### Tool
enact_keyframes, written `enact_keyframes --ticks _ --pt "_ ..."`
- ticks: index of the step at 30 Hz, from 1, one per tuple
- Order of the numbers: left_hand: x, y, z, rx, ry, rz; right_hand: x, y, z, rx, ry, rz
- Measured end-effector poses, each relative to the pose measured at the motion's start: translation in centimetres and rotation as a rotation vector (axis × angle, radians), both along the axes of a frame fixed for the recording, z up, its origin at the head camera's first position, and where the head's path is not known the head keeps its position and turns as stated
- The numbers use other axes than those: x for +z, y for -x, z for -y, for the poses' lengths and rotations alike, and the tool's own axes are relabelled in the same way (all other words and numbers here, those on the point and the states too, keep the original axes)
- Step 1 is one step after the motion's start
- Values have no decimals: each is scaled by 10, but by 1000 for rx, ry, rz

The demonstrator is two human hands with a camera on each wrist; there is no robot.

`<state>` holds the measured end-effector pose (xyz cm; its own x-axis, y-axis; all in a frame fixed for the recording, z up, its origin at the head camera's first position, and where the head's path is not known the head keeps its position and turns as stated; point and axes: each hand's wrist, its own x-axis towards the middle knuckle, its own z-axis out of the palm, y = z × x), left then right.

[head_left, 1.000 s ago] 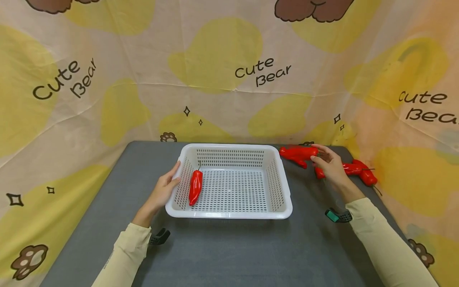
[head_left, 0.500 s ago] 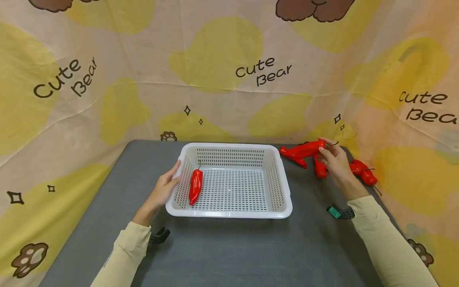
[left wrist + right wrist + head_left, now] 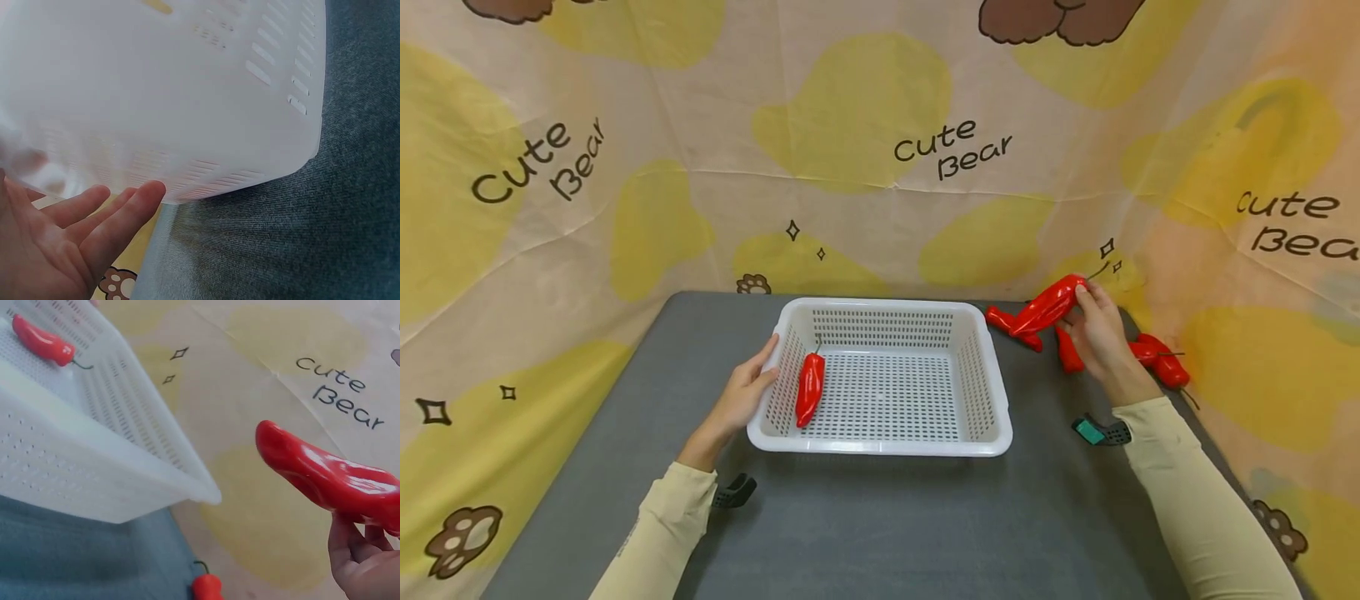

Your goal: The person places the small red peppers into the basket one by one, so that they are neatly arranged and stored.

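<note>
A white plastic basket [image 3: 880, 448] with slotted walls sits on the grey table, one red chili pepper [image 3: 809, 390] lying inside at its left. My left hand [image 3: 741, 400] holds the basket's left rim; in the left wrist view its fingers [image 3: 125, 219] lie along the outer wall. My right hand [image 3: 1101, 337] pinches another red pepper [image 3: 1049, 305] near its stem end, raised and tilted with the tip down to the left. The right wrist view shows that held pepper [image 3: 331, 475] large, with fingertips under it. Behind it, another pepper [image 3: 1000, 317] is partly hidden.
Right of the basket, more red peppers lie on the table: one [image 3: 1067, 350] beside my right hand and a pair [image 3: 1168, 367] by the right edge. A patterned cloth [image 3: 880, 167] hangs behind the grey table [image 3: 880, 525] and along its sides.
My right hand has lifted a pepper off the group, its stem end rising and its body tilting more steeply. My left hand and the basket have stayed in place.
</note>
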<state>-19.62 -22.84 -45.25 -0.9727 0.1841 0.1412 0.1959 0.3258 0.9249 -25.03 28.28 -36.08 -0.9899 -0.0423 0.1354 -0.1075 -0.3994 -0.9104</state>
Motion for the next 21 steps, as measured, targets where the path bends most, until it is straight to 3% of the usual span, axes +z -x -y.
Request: enact_keyframes --ticks 8,15,21 --pt "-2 0 -1 -3 -15 -43 -3 -1 10 -139 -101 29" --pt "-3 1 0 -12 -15 -32 -5 -2 14 -222 -188 -37" --pt "-2 0 0 -10 -18 2 -6 -5 17 -221 -311 -146"
